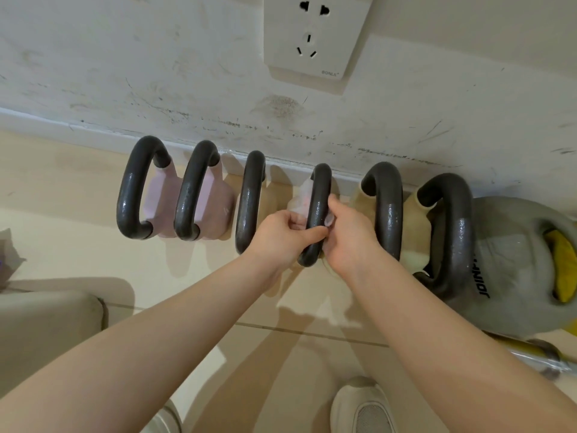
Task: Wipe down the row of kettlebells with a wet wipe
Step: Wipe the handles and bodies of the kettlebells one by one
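Head view looks straight down on a row of kettlebells (281,201) lined against the wall (156,73) on the floor (62,182), handles up. Both hands work on the fourth handle (318,214) from the left. The left hand (281,232) curls its fingers against the near side of that handle, with the thumb reaching across toward the other hand; it seems to pinch part of the wet wipe (301,198), though how much it grips is hard to tell. The right hand (346,235) is curled on the handle's far side, pressing the wipe against the metal, a bit of it showing at the fingertips.

The wipe appears threaded through the handle's loop, probably so both hands can draw it round the bar and reach the inner curve. Its thin, bunched end sticks up behind the handle, near the wall.

Two pink-bodied bells (190,204) stand at the left; a larger grey one (518,260) lies at the right end. A wall socket (315,35) sits above, and a shoe (362,404) shows below.
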